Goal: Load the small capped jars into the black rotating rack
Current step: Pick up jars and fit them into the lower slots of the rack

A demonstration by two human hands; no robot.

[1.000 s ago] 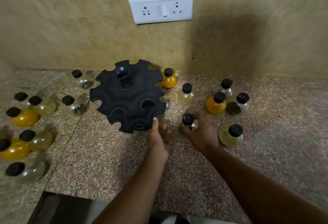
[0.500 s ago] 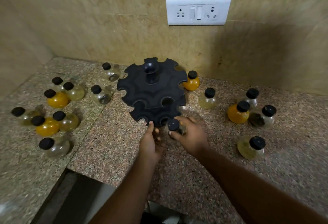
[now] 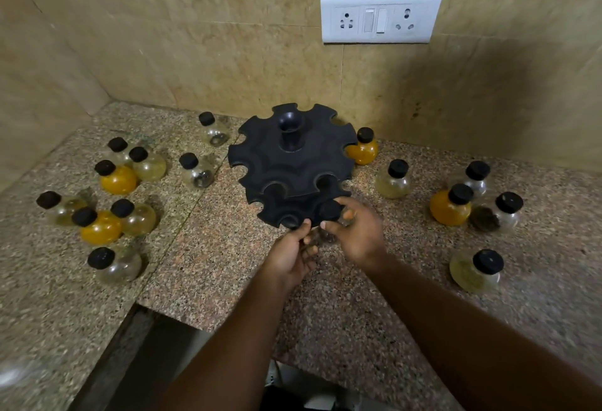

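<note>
Right hand (image 3: 358, 238) is curled round a clear jar (image 3: 321, 235), thumb and fingers pinching it just under its black cap (image 3: 329, 211). The jar is a little round-bellied glass thing and looks close to empty. It's right at the front rim of the black rack (image 3: 290, 169), with the cap level with a notch in the lower tier. I can't tell from my feed whether it's seated in the notch or only pushed against it, since the fingers block that bit. Left hand (image 3: 290, 256) is just beside it, thumb tip touching the rack's bottom rim. Its other fingers are loosely curled and not wrapped round anything I can see.

The rack itself is matte black plastic: two stacked discs with scalloped notches round the edge and a stubby centre post with a cupped top.

An orange-filled jar (image 3: 363, 150) sits against the rack's back right edge, and a pale yellowish jar (image 3: 392, 181) stands near it. Four more jars (image 3: 451, 212) are well off to the right, and a bunch of nine (image 3: 117, 179) is on the left. All are the same bulb shape with black caps, some clear, some orange. The counter (image 3: 228, 264) is speckled granite with a seam running through it. The wall tiles (image 3: 195, 52) are mottled beige, with a white socket panel (image 3: 379, 16) up top.
</note>
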